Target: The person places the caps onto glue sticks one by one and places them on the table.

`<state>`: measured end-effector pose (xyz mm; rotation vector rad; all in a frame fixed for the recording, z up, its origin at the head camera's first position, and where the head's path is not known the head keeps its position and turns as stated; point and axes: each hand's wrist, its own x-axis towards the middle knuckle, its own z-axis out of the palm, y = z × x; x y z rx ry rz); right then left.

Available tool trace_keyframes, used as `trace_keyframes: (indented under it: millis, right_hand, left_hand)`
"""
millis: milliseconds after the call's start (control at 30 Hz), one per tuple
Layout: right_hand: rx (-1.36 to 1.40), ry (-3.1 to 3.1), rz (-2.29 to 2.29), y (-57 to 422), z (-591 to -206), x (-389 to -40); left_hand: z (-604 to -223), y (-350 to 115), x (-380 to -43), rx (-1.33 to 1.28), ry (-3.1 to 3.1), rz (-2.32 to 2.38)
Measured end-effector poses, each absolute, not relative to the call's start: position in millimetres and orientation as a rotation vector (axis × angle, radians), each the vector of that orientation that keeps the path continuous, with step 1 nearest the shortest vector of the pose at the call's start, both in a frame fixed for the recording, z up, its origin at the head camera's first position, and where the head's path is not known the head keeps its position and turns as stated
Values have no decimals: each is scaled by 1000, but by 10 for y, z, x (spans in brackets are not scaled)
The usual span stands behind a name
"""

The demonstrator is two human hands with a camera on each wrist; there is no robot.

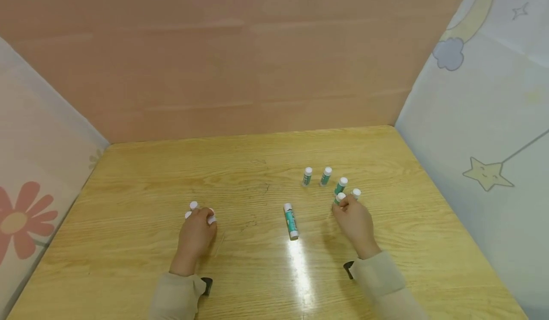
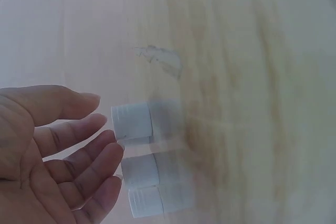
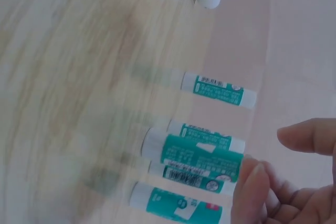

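Small white caps (image 2: 131, 121) stand in a cluster on the table at the left. Over them is my left hand (image 1: 197, 234), its fingertips right at the caps and its thumb apart from the fingers in the left wrist view. On the right, several green-and-white glue sticks (image 1: 326, 177) stand upright. Beside the nearest glue stick (image 3: 191, 156) is my right hand (image 1: 356, 222), fingertips at its top end and thumb held away. Between the hands, another glue stick (image 1: 291, 221) lies on its side.
The wooden table (image 1: 249, 272) is bounded by a plain brownish back panel (image 1: 257, 72), a left panel with a flower print (image 1: 19, 220) and a right panel with a star print (image 1: 488, 173). Dark straps show at both cuffs.
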<state>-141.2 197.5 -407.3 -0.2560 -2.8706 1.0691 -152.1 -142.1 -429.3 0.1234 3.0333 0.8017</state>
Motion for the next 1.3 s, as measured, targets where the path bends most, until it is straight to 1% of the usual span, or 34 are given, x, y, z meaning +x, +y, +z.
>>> trace_keyframes:
  millis: [300, 1300]
  right_hand:
    - [-355, -2920, 1109, 2052, -4086, -1430]
    - [-289, -2904, 1070, 2044, -4287, -1513]
  left_hand:
    - [-4281, -1418, -1521, 112, 3028, 811]
    - [-4297, -1416, -1513, 145, 2939, 821]
